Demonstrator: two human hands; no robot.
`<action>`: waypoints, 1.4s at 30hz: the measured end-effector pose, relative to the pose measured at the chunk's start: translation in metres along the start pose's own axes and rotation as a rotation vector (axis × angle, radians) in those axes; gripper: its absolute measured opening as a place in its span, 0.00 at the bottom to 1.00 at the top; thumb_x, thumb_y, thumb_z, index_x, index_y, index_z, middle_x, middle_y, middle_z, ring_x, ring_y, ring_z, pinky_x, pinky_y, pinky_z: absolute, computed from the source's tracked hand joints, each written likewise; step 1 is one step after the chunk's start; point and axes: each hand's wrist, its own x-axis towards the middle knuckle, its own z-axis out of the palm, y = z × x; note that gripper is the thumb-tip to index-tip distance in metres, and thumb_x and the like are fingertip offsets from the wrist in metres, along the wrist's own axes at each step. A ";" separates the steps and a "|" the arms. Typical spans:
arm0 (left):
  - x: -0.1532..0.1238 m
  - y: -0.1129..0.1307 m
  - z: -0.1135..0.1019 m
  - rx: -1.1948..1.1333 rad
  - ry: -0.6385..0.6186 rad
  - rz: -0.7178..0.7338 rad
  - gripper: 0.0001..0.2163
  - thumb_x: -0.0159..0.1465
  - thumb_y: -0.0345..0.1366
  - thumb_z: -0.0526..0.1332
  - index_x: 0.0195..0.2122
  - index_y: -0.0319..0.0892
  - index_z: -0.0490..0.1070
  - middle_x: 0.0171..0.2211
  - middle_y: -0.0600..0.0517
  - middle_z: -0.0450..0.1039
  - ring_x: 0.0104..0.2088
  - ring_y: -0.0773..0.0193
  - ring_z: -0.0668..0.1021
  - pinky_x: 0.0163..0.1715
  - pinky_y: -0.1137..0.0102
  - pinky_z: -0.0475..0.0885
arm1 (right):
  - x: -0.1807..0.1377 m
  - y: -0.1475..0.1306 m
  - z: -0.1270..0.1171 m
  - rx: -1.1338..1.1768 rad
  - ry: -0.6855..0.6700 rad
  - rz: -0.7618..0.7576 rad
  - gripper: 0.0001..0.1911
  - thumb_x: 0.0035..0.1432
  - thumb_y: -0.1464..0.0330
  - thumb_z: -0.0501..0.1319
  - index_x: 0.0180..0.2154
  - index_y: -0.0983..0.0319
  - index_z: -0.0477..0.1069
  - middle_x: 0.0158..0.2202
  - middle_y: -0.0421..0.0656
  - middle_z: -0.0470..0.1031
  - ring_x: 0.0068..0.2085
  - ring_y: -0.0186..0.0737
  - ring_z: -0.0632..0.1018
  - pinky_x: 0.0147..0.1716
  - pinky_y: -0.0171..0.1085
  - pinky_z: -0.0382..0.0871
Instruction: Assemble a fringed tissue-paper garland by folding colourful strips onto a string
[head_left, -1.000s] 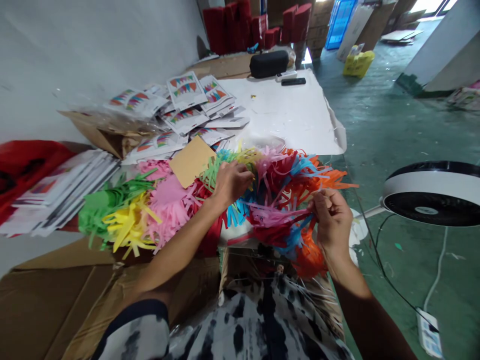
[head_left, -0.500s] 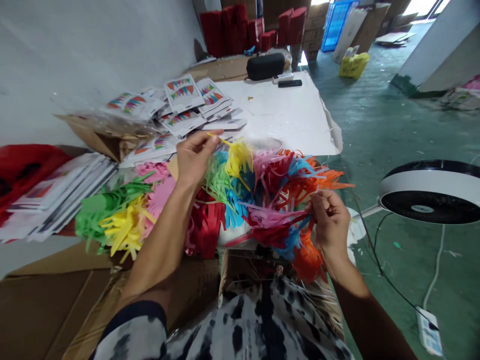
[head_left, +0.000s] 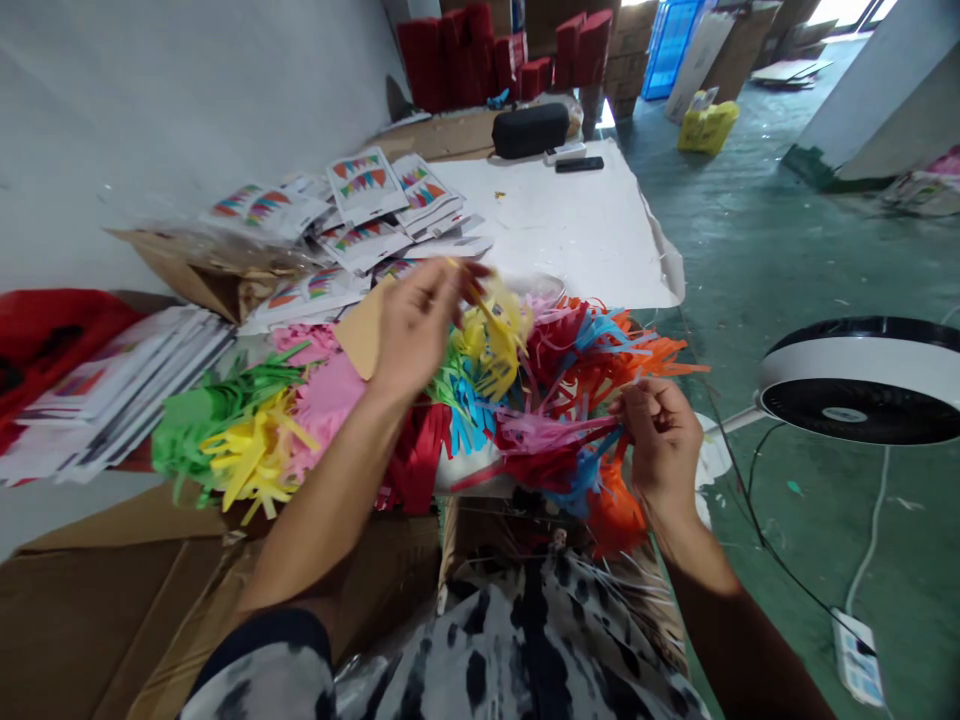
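Observation:
My left hand (head_left: 420, 325) is closed on the twisted top of a yellow paper tassel (head_left: 496, 345), with its fringe hanging to the right; the fingers are a little blurred. At the right end of the pile, my right hand (head_left: 661, 440) pinches the thin end of a tassel bunch, where pink, blue and red strips converge. An orange tassel (head_left: 615, 512) hangs just below it. Between the hands lie more tassels: green, blue, pink, a red tassel (head_left: 415, 450) and an orange fringe (head_left: 649, 355). Exactly which strands the right fingers grip is partly hidden.
Printed packets (head_left: 367, 187) lie heaped at the back left, near a stack of flat packets (head_left: 142, 390). Green tissue (head_left: 187, 430) is at the left. A black case (head_left: 531, 130) sits on the white sheet (head_left: 570, 220). A fan (head_left: 855, 385) stands at the right.
My left hand has moved right and slightly nearer with the yellow tassel, uncovering a tan card behind the wrist. My right hand has barely moved.

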 end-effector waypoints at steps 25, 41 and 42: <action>-0.082 -0.019 0.080 -0.363 -0.266 -0.296 0.21 0.72 0.53 0.61 0.52 0.45 0.84 0.30 0.51 0.73 0.29 0.67 0.71 0.30 0.70 0.67 | -0.005 0.004 0.025 0.071 -0.297 0.139 0.15 0.59 0.54 0.72 0.33 0.58 0.75 0.31 0.37 0.73 0.32 0.34 0.70 0.32 0.34 0.65; -0.080 -0.023 0.076 -0.436 -0.405 -0.189 0.18 0.76 0.46 0.57 0.58 0.42 0.79 0.37 0.48 0.78 0.34 0.66 0.78 0.35 0.72 0.74 | -0.005 -0.002 0.023 0.234 -0.332 0.382 0.15 0.55 0.56 0.75 0.32 0.58 0.76 0.31 0.38 0.70 0.30 0.33 0.68 0.30 0.33 0.63; -0.080 -0.023 0.076 -0.447 -0.405 -0.201 0.18 0.76 0.46 0.58 0.57 0.42 0.79 0.38 0.48 0.79 0.34 0.66 0.79 0.35 0.72 0.74 | -0.004 -0.002 0.023 0.222 -0.332 0.372 0.16 0.55 0.55 0.75 0.32 0.58 0.76 0.31 0.38 0.70 0.30 0.33 0.68 0.29 0.33 0.63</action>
